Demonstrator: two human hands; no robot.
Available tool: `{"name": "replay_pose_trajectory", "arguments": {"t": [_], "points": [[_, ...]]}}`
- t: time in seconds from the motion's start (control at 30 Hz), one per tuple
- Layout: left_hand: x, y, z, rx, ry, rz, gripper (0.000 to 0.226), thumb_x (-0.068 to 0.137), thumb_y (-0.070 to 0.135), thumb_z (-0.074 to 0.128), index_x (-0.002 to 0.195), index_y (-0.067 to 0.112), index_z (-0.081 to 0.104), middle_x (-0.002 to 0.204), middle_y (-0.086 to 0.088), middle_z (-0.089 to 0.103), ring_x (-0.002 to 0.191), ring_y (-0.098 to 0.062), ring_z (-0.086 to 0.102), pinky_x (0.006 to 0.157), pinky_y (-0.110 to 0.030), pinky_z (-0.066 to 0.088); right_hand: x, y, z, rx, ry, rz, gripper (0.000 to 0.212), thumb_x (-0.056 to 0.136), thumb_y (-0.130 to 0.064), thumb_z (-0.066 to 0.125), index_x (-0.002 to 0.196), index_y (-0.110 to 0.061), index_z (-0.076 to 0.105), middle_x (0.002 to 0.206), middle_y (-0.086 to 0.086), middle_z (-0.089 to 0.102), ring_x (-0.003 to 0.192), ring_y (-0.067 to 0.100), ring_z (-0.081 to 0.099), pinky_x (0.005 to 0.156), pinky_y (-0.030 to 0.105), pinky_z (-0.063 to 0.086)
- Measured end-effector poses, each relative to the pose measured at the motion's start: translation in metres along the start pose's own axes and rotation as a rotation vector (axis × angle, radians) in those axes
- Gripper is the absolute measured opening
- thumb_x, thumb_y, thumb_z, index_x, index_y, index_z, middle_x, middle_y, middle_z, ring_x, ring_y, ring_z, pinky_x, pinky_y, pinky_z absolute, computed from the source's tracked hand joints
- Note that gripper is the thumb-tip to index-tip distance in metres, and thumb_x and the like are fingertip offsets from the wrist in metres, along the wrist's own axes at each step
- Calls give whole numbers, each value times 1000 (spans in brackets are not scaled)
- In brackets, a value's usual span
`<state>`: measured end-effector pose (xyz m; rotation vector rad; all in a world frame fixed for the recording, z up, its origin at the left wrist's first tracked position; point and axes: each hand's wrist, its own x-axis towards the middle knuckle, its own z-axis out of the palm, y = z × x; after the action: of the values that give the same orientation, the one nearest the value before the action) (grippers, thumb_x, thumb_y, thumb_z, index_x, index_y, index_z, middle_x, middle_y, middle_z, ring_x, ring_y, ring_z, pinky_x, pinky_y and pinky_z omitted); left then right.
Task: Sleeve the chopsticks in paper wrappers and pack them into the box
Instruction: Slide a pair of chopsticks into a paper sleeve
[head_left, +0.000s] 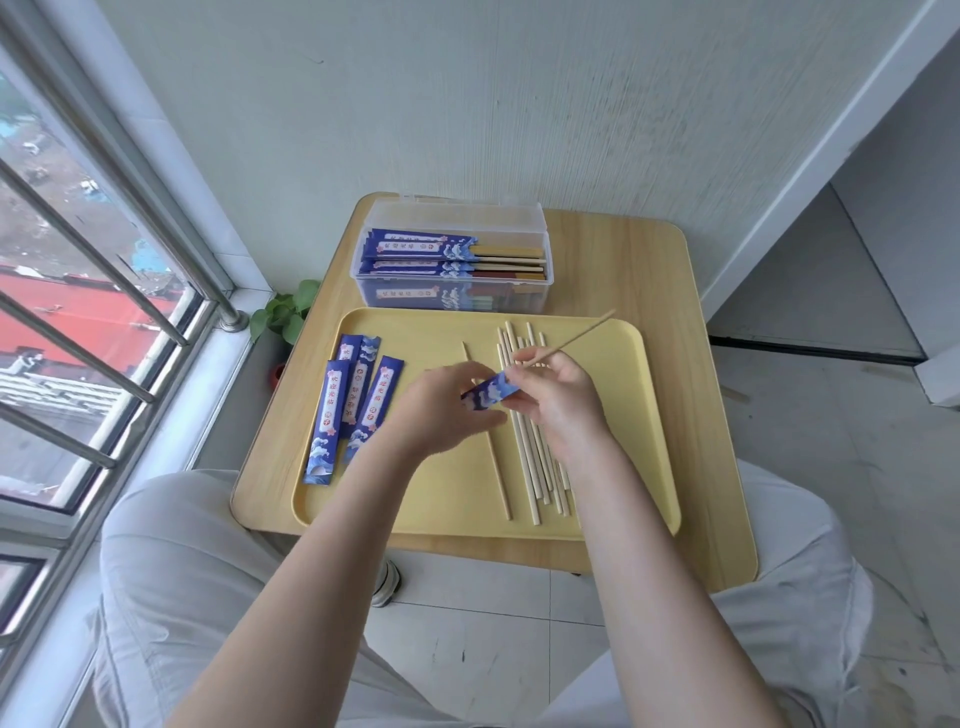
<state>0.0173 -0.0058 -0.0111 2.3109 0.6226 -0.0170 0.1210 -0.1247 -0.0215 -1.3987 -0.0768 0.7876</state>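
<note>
Small square light-wood table (623, 249) with rounded corners, pushed against a pale, finely ribbed wall (467, 104). Left: a white-framed window (171, 291) barred with steel rails (83, 249), daylight and red rooftops beyond. Green leafy potted plant (285, 312) off the table's far left corner. Grey tiled floor (857, 415) below.

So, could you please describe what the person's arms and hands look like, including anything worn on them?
Both forearms are bare, with no sleeves in view. The left hand and right hand wear no gloves, and no rings, watch or bracelets are visible. Light grey trousers cover the legs below.
</note>
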Motion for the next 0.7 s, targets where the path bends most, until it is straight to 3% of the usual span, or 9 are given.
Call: {"name": "replay_pose_trajectory", "arguments": {"t": [0.07, 0.13, 0.2, 0.23, 0.37, 0.5, 0.57, 0.63, 0.7], "points": [[3, 7, 5, 125, 1, 11, 17, 91, 34, 68, 96, 18, 63, 82, 3, 65, 77, -22, 62, 65, -35, 49, -2, 0, 5, -18, -77, 17, 12, 90, -1, 70, 91, -12, 66, 86, 8, 67, 85, 25, 67, 74, 31, 56], [3, 6, 10, 116, -9, -4, 19, 93, 31, 64, 89, 13, 64, 78, -5, 68, 75, -26, 66, 67, -42, 52, -2, -3, 4, -90, -39, 25, 10, 94, -24, 70, 90, -15, 71, 79, 2, 66, 81, 20, 65, 73, 31, 54], [1, 1, 12, 83, -28, -17, 18, 93, 30, 65, 87, 12, 64, 77, -7, 69, 73, -24, 68, 67, -41, 54, 1, -8, -3, -197, 91, 21, 43, 100, -53, 50, 89, -21, 76, 73, -2, 61, 71, 13, 59, 66, 28, 50], [-1, -2, 11, 68, -31, -24, 17, 92, 30, 67, 86, 14, 64, 76, -5, 69, 70, -20, 69, 65, -38, 54, 2, -11, -6, -203, 149, 11, 54, 102, -57, 39, 89, -21, 78, 68, -3, 57, 65, 11, 55, 61, 26, 46], [-5, -8, 13, -50, -39, -31, 16, 89, 31, 73, 85, 18, 67, 72, 1, 72, 57, -10, 69, 64, -33, 57, 2, -9, -6, -286, 200, -86, 48, 106, -42, 37, 91, -21, 78, 55, -5, 41, 48, 10, 38, 50, 25, 35], [-9, -6, 13, -277, 13, -123, 12, 92, 24, 72, 84, 15, 71, 61, 1, 70, 44, -12, 59, 51, -27, 50, -2, -5, 5, -466, -74, -44, 39, 106, -45, 42, 106, -26, 75, 66, -2, 50, 52, 11, 45, 47, 23, 37], [-11, -10, 13, -412, 94, -207, 14, 93, 23, 71, 86, 11, 70, 56, -1, 62, 39, -9, 49, 44, -23, 44, -2, -3, 11, -565, -117, -9, 41, 103, -53, 43, 106, -23, 70, 71, 0, 58, 55, 14, 52, 49, 26, 41], [-12, -16, 12, -515, 148, -287, 19, 96, 27, 67, 92, 8, 66, 59, -2, 56, 41, -10, 47, 46, -24, 47, 1, 2, 15, -820, -76, -27, 40, 100, -54, 47, 97, -17, 62, 79, 1, 64, 63, 19, 59, 60, 32, 49], [-13, -22, 10, -682, 136, -357, 26, 101, 32, 59, 101, 7, 63, 63, -2, 51, 47, -12, 48, 50, -28, 50, 2, 9, 19, -1198, -35, -48, 30, 100, -42, 53, 101, -13, 61, 95, 5, 66, 83, 25, 64, 71, 35, 51]]}}
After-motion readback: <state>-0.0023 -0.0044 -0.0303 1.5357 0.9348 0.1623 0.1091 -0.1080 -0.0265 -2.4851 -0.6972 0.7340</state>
